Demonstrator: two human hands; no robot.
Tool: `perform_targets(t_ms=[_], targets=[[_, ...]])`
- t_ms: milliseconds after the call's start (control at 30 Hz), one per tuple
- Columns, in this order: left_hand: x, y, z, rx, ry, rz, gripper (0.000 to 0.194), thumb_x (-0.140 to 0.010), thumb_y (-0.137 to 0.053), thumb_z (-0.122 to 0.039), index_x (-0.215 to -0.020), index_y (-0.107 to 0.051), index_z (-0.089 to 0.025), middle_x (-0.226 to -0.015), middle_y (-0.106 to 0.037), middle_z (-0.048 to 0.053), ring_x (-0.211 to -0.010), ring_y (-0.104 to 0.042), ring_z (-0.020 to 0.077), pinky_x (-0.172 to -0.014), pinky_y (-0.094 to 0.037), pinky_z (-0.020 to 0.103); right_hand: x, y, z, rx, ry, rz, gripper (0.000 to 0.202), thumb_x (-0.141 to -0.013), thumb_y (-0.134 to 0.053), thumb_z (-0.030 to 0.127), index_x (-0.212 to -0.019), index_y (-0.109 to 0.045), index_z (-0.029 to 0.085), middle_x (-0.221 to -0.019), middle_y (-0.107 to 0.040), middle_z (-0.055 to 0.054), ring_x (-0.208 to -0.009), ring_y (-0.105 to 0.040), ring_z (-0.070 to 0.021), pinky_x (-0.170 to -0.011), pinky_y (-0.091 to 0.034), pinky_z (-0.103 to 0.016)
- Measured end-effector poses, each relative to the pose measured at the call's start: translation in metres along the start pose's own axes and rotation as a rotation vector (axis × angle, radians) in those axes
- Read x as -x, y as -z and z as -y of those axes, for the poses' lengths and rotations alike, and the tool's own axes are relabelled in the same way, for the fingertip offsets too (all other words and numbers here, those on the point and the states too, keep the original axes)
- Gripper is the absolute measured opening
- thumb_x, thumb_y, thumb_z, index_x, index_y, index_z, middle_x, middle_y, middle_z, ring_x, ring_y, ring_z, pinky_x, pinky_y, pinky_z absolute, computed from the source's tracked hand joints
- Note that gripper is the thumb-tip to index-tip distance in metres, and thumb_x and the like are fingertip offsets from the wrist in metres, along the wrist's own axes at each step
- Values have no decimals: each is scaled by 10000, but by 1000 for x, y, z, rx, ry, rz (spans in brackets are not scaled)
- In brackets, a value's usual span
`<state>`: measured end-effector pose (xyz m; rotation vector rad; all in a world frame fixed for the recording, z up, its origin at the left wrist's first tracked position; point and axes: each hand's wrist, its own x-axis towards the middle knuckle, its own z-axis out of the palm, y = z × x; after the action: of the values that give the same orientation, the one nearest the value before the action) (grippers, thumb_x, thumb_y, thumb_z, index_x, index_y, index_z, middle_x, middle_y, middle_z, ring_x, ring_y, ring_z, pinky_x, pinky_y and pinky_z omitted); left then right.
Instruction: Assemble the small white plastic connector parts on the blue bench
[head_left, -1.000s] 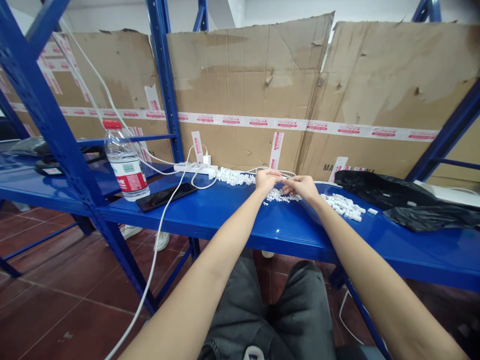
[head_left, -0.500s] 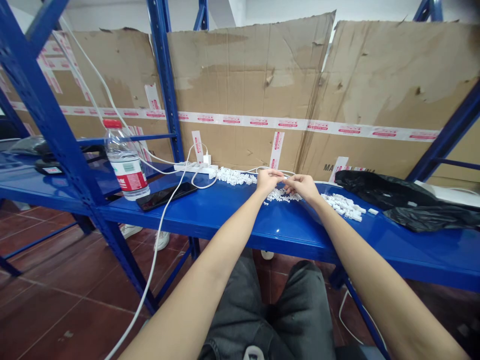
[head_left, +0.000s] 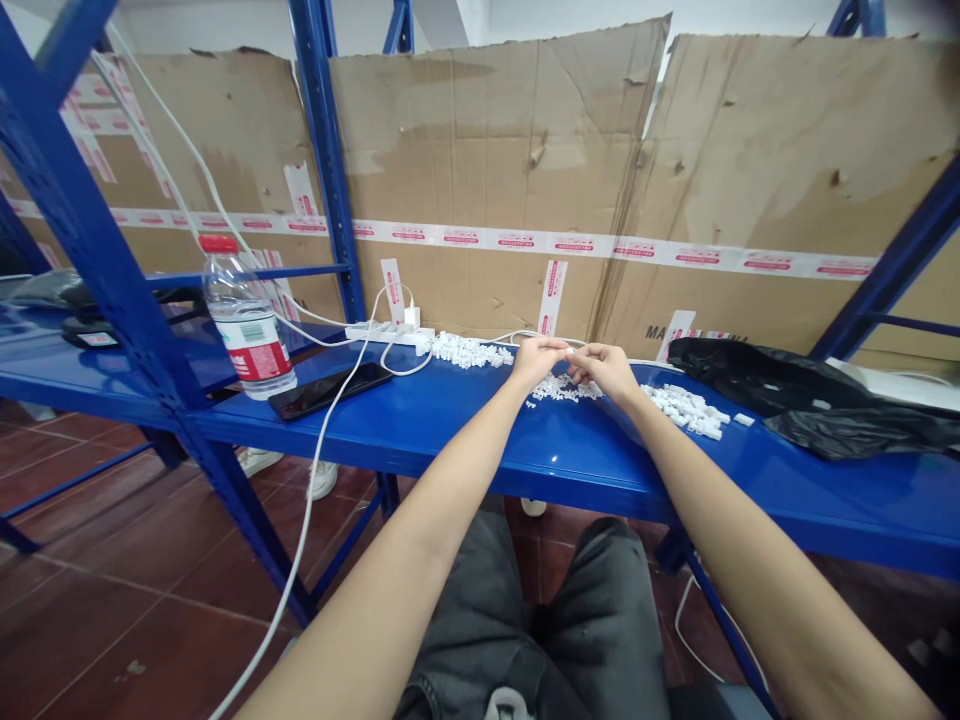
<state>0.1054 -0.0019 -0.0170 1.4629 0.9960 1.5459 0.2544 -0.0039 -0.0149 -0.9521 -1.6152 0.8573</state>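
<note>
My left hand (head_left: 537, 362) and my right hand (head_left: 602, 368) meet fingertip to fingertip just above the blue shelf (head_left: 450, 425). Both are closed in a pinch, with a small white piece (head_left: 570, 351) showing between the fingertips; its exact kind is too small to make out. Below the hands lies a pile of tiny white parts (head_left: 562, 388). Left of my left hand is a heap of white plastic pieces (head_left: 469, 351). Larger white blocky pieces (head_left: 686, 410) lie to the right, beside my right forearm.
A water bottle (head_left: 251, 335) with a red cap and a dark phone (head_left: 330, 390) stand and lie at left. Behind them is a white power strip (head_left: 390, 334) with trailing cables. A black plastic bag (head_left: 825, 400) lies at right. Cardboard (head_left: 480, 150) walls the back.
My hands stay together over the pile with slight finger movement; the white piece between the fingertips now shows more clearly. The view has shifted a little.
</note>
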Motion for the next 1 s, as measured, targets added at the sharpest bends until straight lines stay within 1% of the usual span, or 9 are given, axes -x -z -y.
perform_targets(t_ms=[100, 200, 300, 433, 567, 667, 733, 867, 1000], targets=[[0, -3, 2, -33, -34, 39, 109, -802, -677, -54, -742, -747, -112, -681, -714, 53, -705, -660, 161, -789, -551, 321, -2, 0, -4, 10, 9, -1, 318, -720, -836, 393, -683, -635, 150, -610, -685, -59, -473, -606, -130, -421, -416, -209], [-2, -5, 5, -59, -73, 49, 148, -813, -638, -36, -735, -737, -112, -698, -715, 52, -714, -661, 155, -804, -548, 313, -2, -1, -8, 89, 35, -1, 313, -758, -779, 427, -715, -616, 164, -620, -683, -55, -476, -610, -142, -430, -404, -222], [-4, -5, 8, -84, -112, 26, 155, -774, -627, 6, -739, -719, -113, -735, -723, 57, -734, -670, 159, -814, -549, 311, 0, -2, -8, 259, 92, -9, 227, -811, -687, 383, -748, -628, 173, -641, -693, -49, -519, -636, -165, -511, -452, -252], [-5, -7, 12, -122, -164, 0, 187, -727, -627, 48, -757, -704, -120, -777, -729, 60, -765, -679, 159, -858, -548, 319, 4, -4, -2, 512, 201, -74, 161, -813, -618, 288, -691, -613, 183, -653, -704, -50, -607, -655, -188, -618, -467, -283], [-6, -8, 13, -150, -200, -16, 184, -741, -645, 35, -813, -712, -121, -855, -745, 80, -798, -692, 164, -858, -553, 318, 5, -4, 1, 587, 260, -131, 166, -819, -603, 281, -695, -637, 175, -711, -732, -66, -670, -665, -199, -651, -460, -285], [-6, -7, 14, -174, -214, -50, 139, -757, -670, -9, -827, -711, -122, -852, -743, 84, -791, -696, 173, -818, -555, 310, 3, -3, -1, 636, 276, -143, 211, -834, -598, 289, -666, -645, 170, -701, -725, -67, -676, -654, -198, -655, -448, -287], [-7, -6, 14, -189, -222, -90, 106, -770, -681, -50, -834, -704, -132, -828, -737, 72, -779, -693, 174, -798, -549, 301, 2, -2, -4, 687, 284, -104, 225, -832, -611, 291, -650, -656, 166, -698, -718, -67, -677, -640, -197, -656, -438, -290], [-7, -4, 12, -211, -237, -176, 68, -796, -677, -117, -853, -680, -155, -810, -727, 51, -774, -686, 164, -778, -529, 276, -1, -4, -9, 766, 355, 62, 186, -815, -650, 292, -730, -727, 146, -784, -722, -82, -701, -618, -194, -683, -438, -295], [-5, -3, 12, -245, -241, -197, 88, -795, -678, -152, -877, -656, -173, -795, -721, 36, -714, -664, 158, -728, -508, 271, -3, -8, -12, 828, 399, 169, 191, -810, -656, 281, -685, -715, 149, -753, -699, -75, -645, -572, -173, -643, -416, -283]])
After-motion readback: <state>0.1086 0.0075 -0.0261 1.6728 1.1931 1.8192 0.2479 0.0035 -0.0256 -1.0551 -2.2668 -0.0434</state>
